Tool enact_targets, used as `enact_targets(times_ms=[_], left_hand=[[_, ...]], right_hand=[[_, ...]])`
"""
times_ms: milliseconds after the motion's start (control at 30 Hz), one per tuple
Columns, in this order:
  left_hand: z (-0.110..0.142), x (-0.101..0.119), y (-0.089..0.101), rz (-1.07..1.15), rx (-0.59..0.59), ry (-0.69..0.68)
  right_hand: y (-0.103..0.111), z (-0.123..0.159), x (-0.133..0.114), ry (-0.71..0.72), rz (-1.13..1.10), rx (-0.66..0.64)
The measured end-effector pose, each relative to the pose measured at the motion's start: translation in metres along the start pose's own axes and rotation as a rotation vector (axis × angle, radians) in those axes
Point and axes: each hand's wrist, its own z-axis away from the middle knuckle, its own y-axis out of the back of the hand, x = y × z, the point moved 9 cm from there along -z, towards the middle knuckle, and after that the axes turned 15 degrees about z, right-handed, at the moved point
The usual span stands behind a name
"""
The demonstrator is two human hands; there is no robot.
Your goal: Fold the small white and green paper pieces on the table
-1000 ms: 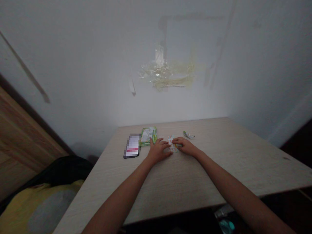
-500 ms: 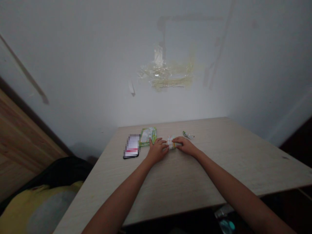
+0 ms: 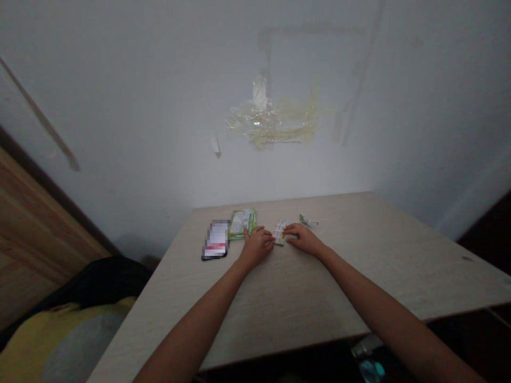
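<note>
Sheet [image 3: 280, 230]: the small printed sheet lies on the desk [image 3: 303, 298] between our two hands, slightly slanted, its printed rows facing up.
Left hand [image 3: 256, 248]: palm down, fingers spread apart and loosely bent, tips at the sheet's left edge; we cannot tell how firmly they touch.
Right hand [image 3: 305, 239]: fingers bent, thumb and fingertips apart, tips at the right edge; pressing or only resting, we cannot tell.
Edges: we judge that light, even fingertip contact on both sides suits a thin piece like this; a push from one side alone could skew or buckle it.
Print: we do best with our fingers off the middle, so the rows show.
Packet [image 3: 242, 221]: the green packet sits beside our left hand, one finger overlapping its corner in our view, so small movements there seem wise.
Phone [image 3: 216, 239]: just left of the packet.
Wrapper [image 3: 308, 222]: beyond our right hand, apart from the sheet.
</note>
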Motion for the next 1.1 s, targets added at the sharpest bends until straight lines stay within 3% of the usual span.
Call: enact_targets(times_ms=[467,767,1100], left_hand=[[-0.001,-0.004,-0.002,0.047,-0.022,0.033],[-0.001,-0.001,0.004,0.142,0.002,0.062],[-0.001,-0.001,0.003,0.150,-0.014,0.055]], right_hand=[[0.003,0.003,-0.016,0.055,0.083,0.023],[0.004,0.001,-0.022,0.125,0.002,0.009],[0.004,-0.001,-0.023,0.079,-0.029,-0.038]])
